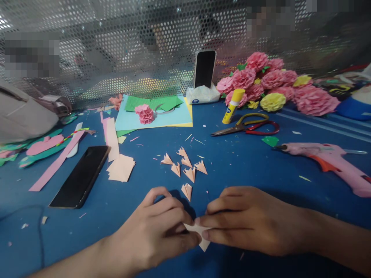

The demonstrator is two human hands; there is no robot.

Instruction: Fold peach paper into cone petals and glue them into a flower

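Note:
A small pale peach piece of paper (205, 245) lies between my hands at the front of the blue table, one corner pointing toward me. My left hand (162, 227) pinches its left side, thumb and fingers pressed together. On the other side my right hand (246, 220) holds the paper with its fingertips; part of it is hidden under the fingers. Just beyond, several folded peach paper pieces (189, 174) with pointed tips are scattered, one folded piece (187, 191) closest to my hands. A stack of peach paper squares (121, 168) sits to the left.
A black phone (79, 177) lies at left. To the right are scissors (240, 125), an upright glue stick (233, 106) and a pink glue gun (327, 154). Paper flowers (272, 81), coloured sheets (153, 119) and a propped phone (205, 69) stand before a perforated metal panel (116, 77).

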